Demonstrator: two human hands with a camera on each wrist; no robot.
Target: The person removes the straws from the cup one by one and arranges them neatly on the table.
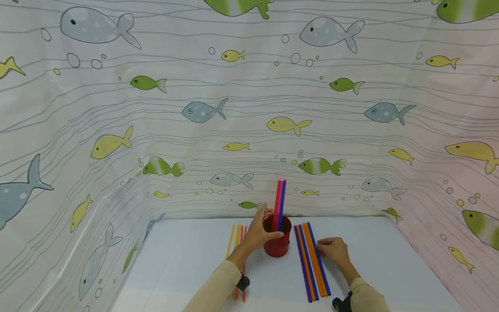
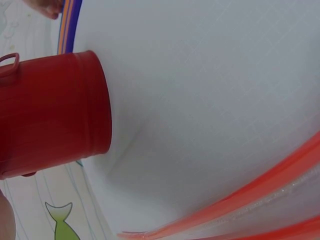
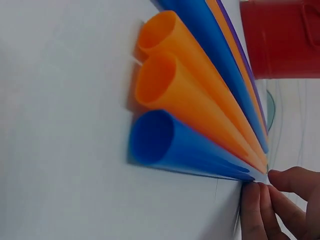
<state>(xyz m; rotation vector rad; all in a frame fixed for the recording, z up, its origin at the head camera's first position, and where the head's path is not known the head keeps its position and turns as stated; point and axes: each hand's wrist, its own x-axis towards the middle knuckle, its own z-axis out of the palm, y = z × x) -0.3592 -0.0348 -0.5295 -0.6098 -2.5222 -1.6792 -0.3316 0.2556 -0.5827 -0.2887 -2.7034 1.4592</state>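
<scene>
A red cup (image 1: 277, 247) with small loops on its side stands near the back of the table and holds several upright straws (image 1: 279, 199), red, pink and blue. My left hand (image 1: 257, 232) grips the cup by its rim from the left, thumb across the front; its fingers are partly hidden behind. To the cup's right lies a row of purple, blue and orange straws (image 1: 307, 260). At the row's right edge my right hand (image 1: 334, 250) pinches the outermost blue straw (image 3: 195, 147) near its far end, with thumb and fingertips close together.
Left of the cup lie yellow and red straws (image 1: 236, 236), partly hidden by the left forearm. The white table (image 1: 179, 260) meets a fish-print sheet (image 1: 257, 99) at the back and sides.
</scene>
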